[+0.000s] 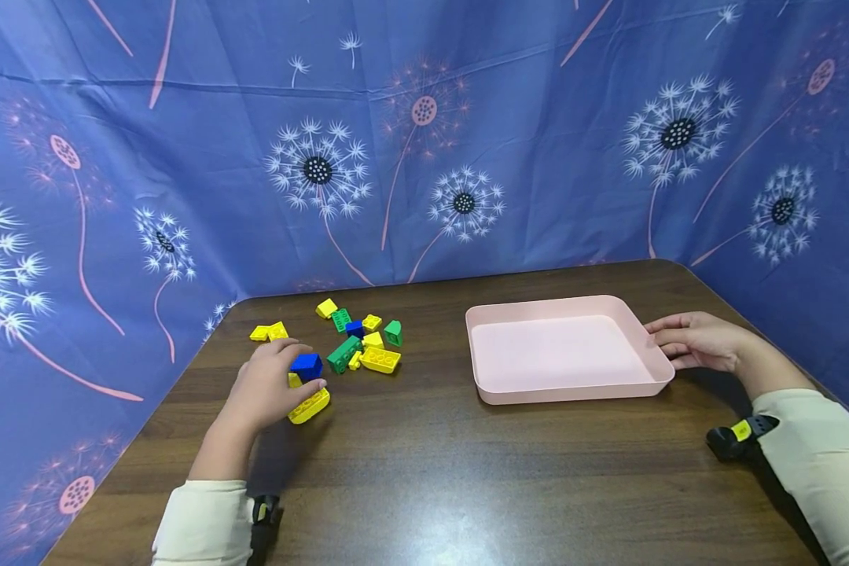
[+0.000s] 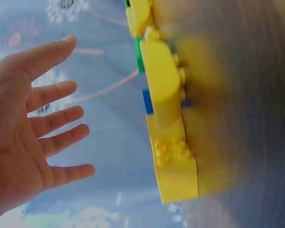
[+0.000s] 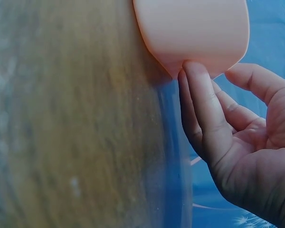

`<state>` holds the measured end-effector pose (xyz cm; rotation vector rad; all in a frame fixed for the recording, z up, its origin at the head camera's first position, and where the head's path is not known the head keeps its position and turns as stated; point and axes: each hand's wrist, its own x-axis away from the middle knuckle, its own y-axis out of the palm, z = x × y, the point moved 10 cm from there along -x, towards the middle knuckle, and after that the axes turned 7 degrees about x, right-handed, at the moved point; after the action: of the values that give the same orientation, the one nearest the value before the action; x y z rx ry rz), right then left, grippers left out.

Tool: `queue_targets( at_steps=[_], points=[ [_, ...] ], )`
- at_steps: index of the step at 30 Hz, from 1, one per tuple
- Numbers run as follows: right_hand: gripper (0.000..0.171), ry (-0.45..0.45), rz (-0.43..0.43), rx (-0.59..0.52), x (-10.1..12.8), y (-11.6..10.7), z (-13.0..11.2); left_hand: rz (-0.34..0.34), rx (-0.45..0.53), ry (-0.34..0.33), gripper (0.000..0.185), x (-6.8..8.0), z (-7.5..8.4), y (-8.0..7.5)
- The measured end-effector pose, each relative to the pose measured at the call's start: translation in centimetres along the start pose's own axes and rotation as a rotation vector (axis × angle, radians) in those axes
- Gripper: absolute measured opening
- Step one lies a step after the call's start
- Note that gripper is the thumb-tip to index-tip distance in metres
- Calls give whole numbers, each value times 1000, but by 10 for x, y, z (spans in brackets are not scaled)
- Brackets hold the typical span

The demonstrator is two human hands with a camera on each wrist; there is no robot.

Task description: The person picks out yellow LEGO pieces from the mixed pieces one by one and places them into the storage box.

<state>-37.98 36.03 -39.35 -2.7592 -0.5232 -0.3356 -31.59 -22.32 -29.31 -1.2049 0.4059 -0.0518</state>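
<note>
My left hand (image 1: 265, 385) hovers over the left side of a toy brick pile, fingers spread and thumb apart. Beside its palm are a blue brick (image 1: 306, 366) and a long yellow brick (image 1: 310, 407), both partly covered by the hand. The left wrist view shows the palm (image 2: 16, 123) holding nothing, apart from the yellow bricks (image 2: 178, 178). On the right, my right hand (image 1: 703, 343) touches the outer right wall of a pink tray (image 1: 488, 377) with its fingertips. In the right wrist view, extended fingers (image 3: 204, 102) meet the tray's end wall (image 3: 194, 28).
More bricks lie behind the left hand: a green brick (image 1: 344, 354), a yellow brick (image 1: 380, 360), a green curved brick (image 1: 393, 332) and several others. The brown wooden table (image 1: 424, 456) ends at a blue dandelion-print cloth (image 1: 523, 134) at the back and sides.
</note>
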Motion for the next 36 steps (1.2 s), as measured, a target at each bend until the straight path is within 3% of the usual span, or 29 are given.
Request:
queue_targets(
  at_steps=[11,16,21,36],
  points=[
    [19,0,-14,-10,-1,0,3,19,44,-117,57,13,-54,-20],
    [21,-20,-43,-21,-1,1,2,-10,46,-161,60,20,-74,-18],
    [23,-28,-56,-26,-3,1,2,-83,66,-216,63,25,-91,-6],
    [22,-15,-38,-20,-1,1,2,-169,83,-288,56,20,-108,10]
  ],
)
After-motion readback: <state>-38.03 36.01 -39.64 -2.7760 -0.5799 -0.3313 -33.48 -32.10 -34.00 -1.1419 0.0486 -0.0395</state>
